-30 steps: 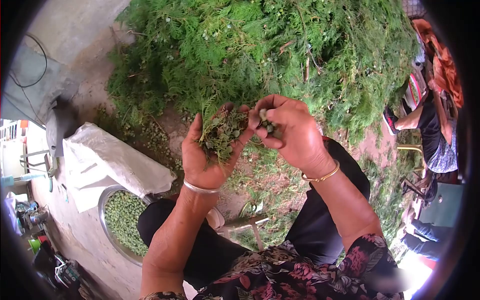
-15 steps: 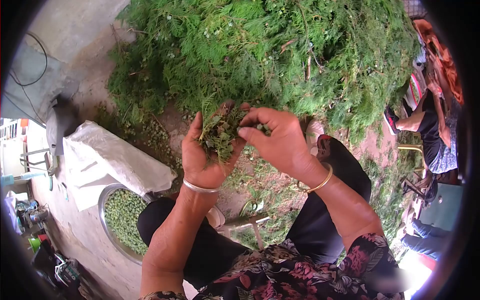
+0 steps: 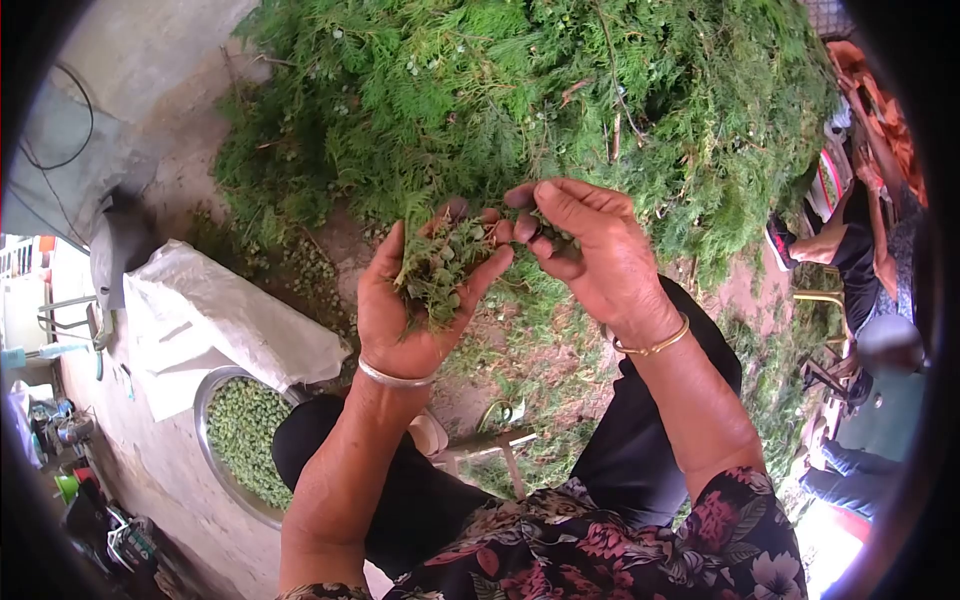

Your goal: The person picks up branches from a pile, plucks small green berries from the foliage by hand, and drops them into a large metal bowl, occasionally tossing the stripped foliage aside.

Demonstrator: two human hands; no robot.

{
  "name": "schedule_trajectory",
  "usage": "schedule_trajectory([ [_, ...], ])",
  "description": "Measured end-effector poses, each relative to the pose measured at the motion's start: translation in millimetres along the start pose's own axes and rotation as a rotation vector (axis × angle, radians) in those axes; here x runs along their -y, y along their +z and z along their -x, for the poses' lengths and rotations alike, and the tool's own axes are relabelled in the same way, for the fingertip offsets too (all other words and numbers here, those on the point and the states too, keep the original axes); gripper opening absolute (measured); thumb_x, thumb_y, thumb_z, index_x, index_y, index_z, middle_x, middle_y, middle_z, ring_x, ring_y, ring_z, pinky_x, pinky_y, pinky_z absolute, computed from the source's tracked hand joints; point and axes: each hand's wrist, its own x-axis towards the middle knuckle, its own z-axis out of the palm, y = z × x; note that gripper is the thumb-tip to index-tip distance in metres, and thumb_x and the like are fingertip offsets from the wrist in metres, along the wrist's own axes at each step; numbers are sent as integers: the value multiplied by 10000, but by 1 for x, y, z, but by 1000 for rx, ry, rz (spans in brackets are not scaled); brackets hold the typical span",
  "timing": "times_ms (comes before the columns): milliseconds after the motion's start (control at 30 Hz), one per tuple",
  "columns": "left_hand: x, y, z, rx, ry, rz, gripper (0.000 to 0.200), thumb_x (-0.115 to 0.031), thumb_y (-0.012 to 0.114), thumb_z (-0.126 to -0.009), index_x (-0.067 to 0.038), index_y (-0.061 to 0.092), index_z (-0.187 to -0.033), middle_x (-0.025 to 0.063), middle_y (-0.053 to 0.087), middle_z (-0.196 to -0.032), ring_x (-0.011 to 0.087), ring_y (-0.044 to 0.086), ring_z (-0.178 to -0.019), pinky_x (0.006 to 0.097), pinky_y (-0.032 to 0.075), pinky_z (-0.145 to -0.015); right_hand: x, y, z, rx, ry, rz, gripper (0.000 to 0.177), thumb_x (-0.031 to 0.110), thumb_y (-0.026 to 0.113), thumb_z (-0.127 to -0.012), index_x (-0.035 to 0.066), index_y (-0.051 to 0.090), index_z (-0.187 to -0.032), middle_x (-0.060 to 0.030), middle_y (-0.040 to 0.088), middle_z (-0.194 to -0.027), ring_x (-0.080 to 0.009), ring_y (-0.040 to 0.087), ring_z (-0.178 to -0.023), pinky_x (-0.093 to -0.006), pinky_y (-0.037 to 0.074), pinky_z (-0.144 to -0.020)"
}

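My left hand (image 3: pixel 405 315) is cupped, palm up, around a small bunch of evergreen sprigs (image 3: pixel 440 265) with pale green cones among the leaves. Just to its right, my right hand (image 3: pixel 590 240) is raised with its fingers curled inward. A bit of green shows by its palm, but what it holds cannot be made out. Beyond both hands rises a large heap of cut evergreen branches (image 3: pixel 520 110). A metal basin (image 3: pixel 207 425) full of small green cones (image 3: pixel 250 440) stands on the floor to the left of my knee.
A white sack (image 3: pixel 235 310) lies partly against the basin. Leaf scraps and a low metal frame (image 3: pixel 510 460) are between my legs. At the right, another person's leg (image 3: pixel 825 243) and arm show near the heap. A vehicle-like machine (image 3: pixel 130 545) stands lower left.
My right hand has moved away from the sprigs, up and to the right, turning so its fingers curl inward. My left hand has stayed almost in place with the bunch.
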Motion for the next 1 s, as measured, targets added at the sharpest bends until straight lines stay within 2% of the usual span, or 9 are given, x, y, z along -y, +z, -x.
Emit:
schedule_trajectory([
  [67,-3,-4,0,-27,1,-55,516,-364,330,-967,74,462,-1206,283,510,-1201,421,503,-1127,499,419,-992,-3,-4,-1,69,16,52,160,155,592,-891,6,651,-892,-39,621,-706,-49,478,-551,-160,298,-412],
  [133,-10,-11,1,-15,-197,-71,504,-356,349,-961,78,491,-1174,268,567,-1109,377,590,-970,407,544,-791,-4,-5,-2,59,37,77,153,160,615,-876,12,652,-880,-27,617,-696,-47,476,-546,-161,299,-414],
  [167,-10,-12,2,-17,-193,-70,504,-356,349,-961,78,491,-1174,268,567,-1109,377,590,-970,407,544,-791,-5,-4,-2,47,58,103,148,164,638,-860,18,654,-869,-15,612,-686,-44,473,-542,-163,299,-417],
  [233,-7,-9,2,52,-293,-185,523,-382,365,-950,78,510,-1151,280,591,-1024,338,619,-821,320,546,-553,-2,-2,-1,30,56,128,146,167,662,-838,22,658,-847,-6,602,-665,-40,469,-534,-165,304,-421],
  [333,-8,-7,7,111,-365,-289,558,-417,374,-940,86,510,-1142,310,579,-1010,330,616,-764,304,507,-458,-1,-2,-1,18,-1,233,143,155,692,-806,16,667,-832,3,592,-636,-31,476,-533,-168,332,-435],
  [467,-7,-10,8,147,-429,-289,594,-447,385,-931,97,508,-1134,332,572,-989,337,618,-744,294,491,-428,7,0,3,113,-115,600,142,105,686,-795,-26,676,-851,-10,617,-644,-22,506,-565,-177,407,-485],
  [600,-3,-6,10,119,-439,-486,575,-470,381,-934,57,524,-1115,288,611,-915,303,633,-669,277,464,-391,-1,1,2,259,-195,557,132,66,702,-770,-38,667,-842,-6,600,-648,-22,509,-610,-208,397,-488],
  [767,0,-8,13,102,-483,-659,552,-494,367,-939,6,535,-1101,233,640,-863,266,640,-580,259,427,-343,0,-1,1,464,-147,796,137,61,650,-779,-44,662,-867,-36,633,-667,-43,539,-607,-235,462,-539],
  [1000,3,-1,11,31,-389,-564,543,-486,350,-950,5,548,-1067,181,649,-827,255,638,-589,247,432,-352,0,4,4,227,-37,604,158,87,648,-786,-48,641,-869,-15,620,-673,-45,538,-602,-213,439,-522],
])
